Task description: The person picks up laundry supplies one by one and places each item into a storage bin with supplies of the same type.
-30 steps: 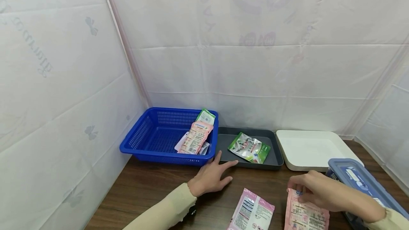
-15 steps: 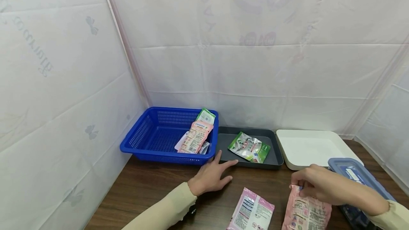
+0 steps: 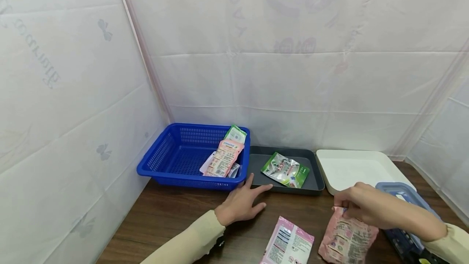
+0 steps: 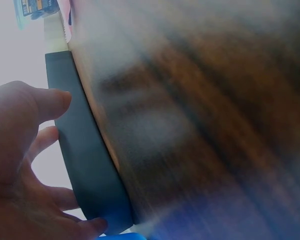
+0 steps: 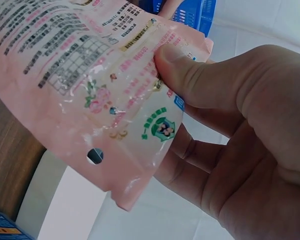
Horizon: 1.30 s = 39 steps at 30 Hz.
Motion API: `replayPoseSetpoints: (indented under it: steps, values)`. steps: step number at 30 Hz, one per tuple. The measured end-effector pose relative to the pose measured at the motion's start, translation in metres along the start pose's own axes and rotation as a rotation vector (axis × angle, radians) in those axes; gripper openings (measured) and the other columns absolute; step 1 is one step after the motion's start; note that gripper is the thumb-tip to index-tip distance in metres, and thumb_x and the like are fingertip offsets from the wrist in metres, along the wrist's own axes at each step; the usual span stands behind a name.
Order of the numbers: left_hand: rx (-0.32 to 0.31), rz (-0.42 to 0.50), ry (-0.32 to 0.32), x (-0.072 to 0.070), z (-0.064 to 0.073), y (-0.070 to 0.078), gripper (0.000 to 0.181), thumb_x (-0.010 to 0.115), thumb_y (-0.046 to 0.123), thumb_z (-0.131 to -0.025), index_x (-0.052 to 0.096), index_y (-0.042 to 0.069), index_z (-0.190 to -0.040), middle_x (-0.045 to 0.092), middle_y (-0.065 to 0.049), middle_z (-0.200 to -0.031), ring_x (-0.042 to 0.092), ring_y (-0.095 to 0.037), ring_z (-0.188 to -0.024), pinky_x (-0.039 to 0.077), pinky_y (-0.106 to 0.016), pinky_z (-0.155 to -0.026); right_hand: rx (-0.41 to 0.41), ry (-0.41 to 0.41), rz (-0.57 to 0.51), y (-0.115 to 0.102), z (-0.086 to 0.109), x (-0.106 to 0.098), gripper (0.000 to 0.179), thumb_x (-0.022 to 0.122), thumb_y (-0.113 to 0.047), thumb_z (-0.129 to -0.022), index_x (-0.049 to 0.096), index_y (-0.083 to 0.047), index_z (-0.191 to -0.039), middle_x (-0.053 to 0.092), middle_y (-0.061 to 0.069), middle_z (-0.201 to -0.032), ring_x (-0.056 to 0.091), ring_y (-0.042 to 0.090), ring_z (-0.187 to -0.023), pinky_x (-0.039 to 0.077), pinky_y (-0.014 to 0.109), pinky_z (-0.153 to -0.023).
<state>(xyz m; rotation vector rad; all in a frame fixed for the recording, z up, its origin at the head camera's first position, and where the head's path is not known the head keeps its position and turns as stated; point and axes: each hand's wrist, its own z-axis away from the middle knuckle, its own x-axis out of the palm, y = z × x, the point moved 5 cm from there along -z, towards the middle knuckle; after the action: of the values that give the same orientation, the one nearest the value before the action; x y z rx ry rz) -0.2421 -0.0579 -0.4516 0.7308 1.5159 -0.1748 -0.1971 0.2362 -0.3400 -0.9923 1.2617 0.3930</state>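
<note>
1. Still at far left, the blue perforated basket (image 3: 176,178) stays put, packets (image 3: 225,158) inside.
2. Beside it, the left hand (image 3: 239,203) keeps its fingers spread, touching the dark grey tray (image 3: 258,159) under a green-and-silver pouch (image 3: 286,169).
3. A pink-purple packet (image 3: 287,241) lies unchanged.
4. The right hand (image 3: 360,203) pinches the pink pouch (image 3: 348,235) by its top; since half a second ago, more of its lower end shows.
5. Rightmost, the blue-lidded box (image 3: 399,190) is more hidden.

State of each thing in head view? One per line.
right hand: pinching pink pouch
pink pouch: held at one end
left hand: spread, at gray tray edge
purple packet: lying on table
blue basket: upright, packets inside
gray tray: upright, green packet inside
white tray: upright
blue-lidded box: lid on, partly hidden
</note>
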Motion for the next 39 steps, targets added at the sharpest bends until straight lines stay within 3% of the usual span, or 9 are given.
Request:
replayPoseSetpoints:
  steps: [8, 18, 25, 39]
  values:
    - [-0.002, -0.003, -0.002, 0.0, 0.0, 0.0, 0.054, 0.065, 0.035, -0.101, 0.05, 0.037, -0.153, 0.033, -0.036, -0.157, 0.052, -0.054, -0.129, 0.057, -0.053, -0.089, 0.028, -0.01, -0.006, -0.001, -0.004, -0.007, 0.026, 0.076, -0.002, -0.09, 0.067, -0.026, -0.091, 0.061, -0.022, -0.081, 0.05, -0.006, -0.069, 0.046, 0.021, -0.055]
    - [-0.004, -0.003, 0.005, 0.0, -0.001, -0.001, 0.054, 0.066, 0.035, -0.101, 0.05, 0.037, -0.152, 0.034, -0.035, -0.157, 0.051, -0.054, -0.13, 0.056, -0.055, -0.093, 0.034, 0.037, 0.074, -0.002, -0.008, -0.021, 0.027, 0.078, -0.003, -0.088, 0.066, -0.026, -0.093, 0.061, -0.022, -0.082, 0.052, -0.004, -0.069, 0.046, 0.021, -0.055]
    - [0.006, -0.01, 0.01, 0.0, 0.0, -0.001, 0.054, 0.066, 0.035, -0.101, 0.05, 0.037, -0.152, 0.035, -0.036, -0.156, 0.053, -0.054, -0.128, 0.057, -0.054, -0.09, -0.005, 0.089, 0.123, -0.003, -0.01, -0.031, 0.031, 0.08, -0.001, -0.086, 0.065, -0.029, -0.092, 0.06, -0.023, -0.08, 0.051, -0.004, -0.067, 0.044, 0.021, -0.054]
    - [0.005, -0.004, 0.007, 0.001, -0.001, -0.001, 0.054, 0.066, 0.035, -0.101, 0.05, 0.037, -0.153, 0.034, -0.035, -0.157, 0.054, -0.053, -0.127, 0.058, -0.052, -0.087, 0.018, 0.09, 0.169, -0.001, -0.017, -0.042, 0.03, 0.08, -0.004, -0.086, 0.065, -0.03, -0.091, 0.058, -0.024, -0.08, 0.051, -0.005, -0.068, 0.045, 0.023, -0.055]
